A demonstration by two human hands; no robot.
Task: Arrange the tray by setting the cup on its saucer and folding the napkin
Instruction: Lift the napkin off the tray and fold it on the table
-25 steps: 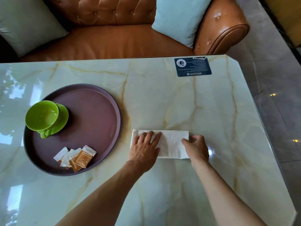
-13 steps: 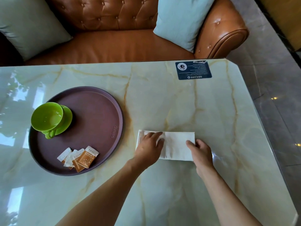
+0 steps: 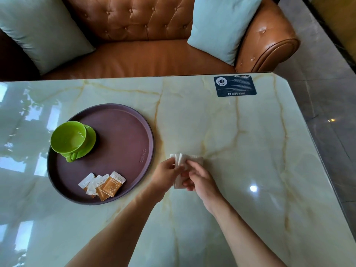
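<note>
A round dark-brown tray (image 3: 123, 128) lies on the marble table, left of centre. At its left side a green cup (image 3: 68, 136) stands on its green saucer (image 3: 90, 140), handle toward me. The white napkin (image 3: 189, 160) sits on the table just right of the tray, folded over into a narrow stack. My left hand (image 3: 165, 174) pinches its left edge. My right hand (image 3: 198, 177) lies over its near part, fingers gripping the folded layers. Most of the napkin is hidden under my fingers.
Several sugar sachets (image 3: 103, 185) lie at the tray's near edge. A dark card (image 3: 235, 86) rests near the table's far right corner. Behind the table stands a brown leather sofa (image 3: 138, 56) with two pale cushions. The table's right edge (image 3: 327, 160) drops to a tiled floor.
The napkin was a long flat strip under both hands. My right hand has brought its right end over to the left, so it is now shorter and layered, held by both hands.
</note>
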